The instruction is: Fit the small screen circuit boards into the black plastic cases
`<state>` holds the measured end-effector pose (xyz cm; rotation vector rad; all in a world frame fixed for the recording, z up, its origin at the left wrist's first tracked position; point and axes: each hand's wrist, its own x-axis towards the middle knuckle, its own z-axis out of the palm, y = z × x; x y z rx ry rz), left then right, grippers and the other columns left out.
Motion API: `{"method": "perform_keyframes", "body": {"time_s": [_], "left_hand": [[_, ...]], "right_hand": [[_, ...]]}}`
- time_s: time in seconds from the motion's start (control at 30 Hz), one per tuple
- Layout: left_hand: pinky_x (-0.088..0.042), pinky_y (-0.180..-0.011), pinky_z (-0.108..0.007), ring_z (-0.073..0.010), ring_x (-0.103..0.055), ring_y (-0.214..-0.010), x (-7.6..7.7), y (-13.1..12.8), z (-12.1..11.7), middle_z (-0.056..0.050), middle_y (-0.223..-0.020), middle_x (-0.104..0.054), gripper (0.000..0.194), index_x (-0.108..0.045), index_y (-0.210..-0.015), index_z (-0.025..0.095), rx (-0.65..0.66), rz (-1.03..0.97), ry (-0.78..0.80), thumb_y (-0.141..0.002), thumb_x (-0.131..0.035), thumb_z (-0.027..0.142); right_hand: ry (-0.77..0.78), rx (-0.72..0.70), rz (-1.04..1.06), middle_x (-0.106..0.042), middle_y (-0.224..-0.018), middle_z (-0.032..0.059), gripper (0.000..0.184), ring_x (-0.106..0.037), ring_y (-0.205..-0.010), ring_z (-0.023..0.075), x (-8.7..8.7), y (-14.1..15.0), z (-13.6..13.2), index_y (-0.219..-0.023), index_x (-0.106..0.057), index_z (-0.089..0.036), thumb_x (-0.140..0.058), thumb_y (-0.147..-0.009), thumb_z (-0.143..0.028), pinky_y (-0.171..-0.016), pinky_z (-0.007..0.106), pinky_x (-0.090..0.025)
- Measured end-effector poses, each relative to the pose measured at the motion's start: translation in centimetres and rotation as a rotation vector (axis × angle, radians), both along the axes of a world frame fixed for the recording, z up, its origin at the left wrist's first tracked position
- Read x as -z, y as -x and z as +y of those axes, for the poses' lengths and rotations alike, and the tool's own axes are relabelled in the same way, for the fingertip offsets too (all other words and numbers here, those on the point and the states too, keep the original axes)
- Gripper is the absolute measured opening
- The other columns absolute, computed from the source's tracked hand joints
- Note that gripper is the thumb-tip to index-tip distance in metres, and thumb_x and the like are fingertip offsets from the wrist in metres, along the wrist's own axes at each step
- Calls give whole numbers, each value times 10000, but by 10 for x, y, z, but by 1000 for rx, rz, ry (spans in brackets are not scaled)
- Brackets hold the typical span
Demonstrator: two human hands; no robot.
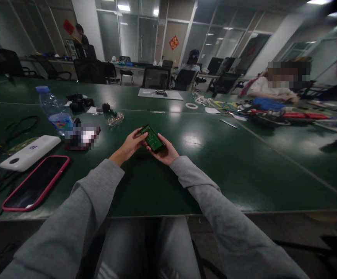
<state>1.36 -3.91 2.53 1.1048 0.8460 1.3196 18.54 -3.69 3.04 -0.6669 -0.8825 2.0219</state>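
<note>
Both hands hold a phone-sized black-edged device (153, 138) tilted above the green table. Its face is green with small pale marks, too small to read; whether this is a screen or a circuit board I cannot tell. My left hand (131, 145) grips the upper left edge, its thumb lying over the green face. Around the lower right end, the fingers of my right hand (166, 150) are curled, with the thumb along the side. The underside of the device is hidden by the fingers.
On the left of the green table (232, 166) lie a pink-cased phone (36, 184), a white power bank (30, 153), a water bottle (55, 110), glasses (115, 119) and black cables. Tangled cables (226, 105) lie far right, near a seated person (273, 87).
</note>
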Motion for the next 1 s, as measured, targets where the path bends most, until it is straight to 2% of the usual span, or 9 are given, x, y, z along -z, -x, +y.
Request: {"method": "perform_keyframes", "body": {"time_s": [0.17,0.27,0.33,0.43,0.7,0.9,1.0], "left_hand": [[-543,-742,-297,-137,-647,-805,6,4,3,-78,-1104,-674,484,-597,-1198,206,-35,-24,22,-765,-756,356],[-528,-723,-282,-129,-643,-788,6,6,4,-69,-1065,-681,489,-598,-1201,203,-51,28,20,-764,-752,361],[-519,-707,-275,-127,-639,-774,6,7,4,-70,-1037,-684,491,-599,-1200,197,-57,57,22,-765,-747,368],[-508,-680,-265,-123,-630,-760,6,8,4,-72,-1029,-682,495,-603,-1192,190,-48,52,24,-758,-753,376],[-486,-608,-225,-90,-600,-668,8,4,3,-46,-928,-687,476,-612,-1158,194,4,-37,38,-745,-779,365],[-523,-671,-238,-102,-631,-720,8,5,5,-51,-959,-692,502,-597,-1191,197,31,-81,41,-738,-794,286],[-538,-753,-265,-117,-655,-788,9,4,7,-60,-1014,-694,510,-595,-1194,192,-16,-93,65,-729,-798,238]], "right_hand": [[72,-28,-10,-682,-971,104,382,-667,-949,214,0,3,-2,-1113,-584,-154,-567,-907,-476,-797,373,-616],[-17,-31,-32,-688,-992,86,351,-679,-914,182,2,5,-3,-1110,-594,-159,-577,-908,-445,-812,334,-605],[-116,0,-64,-692,-996,54,337,-684,-875,155,6,6,-2,-1109,-589,-183,-667,-850,-383,-792,288,-595],[-194,28,-142,-699,-980,19,438,-688,-837,138,12,7,1,-1122,-565,-205,-768,-740,-272,-776,269,-580],[-161,13,-113,-714,-929,12,429,-694,-855,170,14,7,4,-1062,-574,-211,-771,-683,-248,-814,310,-566],[-171,42,-121,-707,-909,8,425,-688,-832,179,17,6,9,-1031,-575,-224,-786,-665,-268,-769,318,-571],[-211,147,-154,-693,-900,-5,463,-679,-786,162,17,5,13,-1034,-564,-235,-804,-639,-266,-737,303,-565]]}}
